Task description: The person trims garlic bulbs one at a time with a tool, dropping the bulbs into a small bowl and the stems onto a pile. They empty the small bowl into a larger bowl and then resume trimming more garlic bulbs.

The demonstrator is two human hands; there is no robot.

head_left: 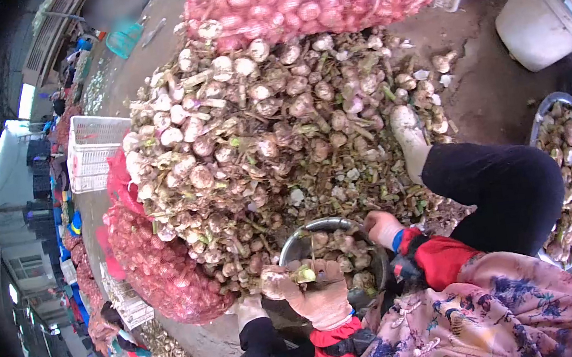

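My left hand, in a pale work glove, is closed around a garlic bulb with a cut, greenish stem end sticking out. It is held over the near left rim of a metal basin, which has several garlic bulbs in it. My right hand, also gloved, is at the basin's right rim with its fingers curled. What it grips, if anything, is hidden. Beyond the basin lies a large heap of garlic with roots and dry stalks.
Red mesh sacks of garlic lie behind the heap and at its left. A white crate stands farther left. At right are a white bucket and a basin of garlic. My bare foot rests against the heap. Another person is at far left.
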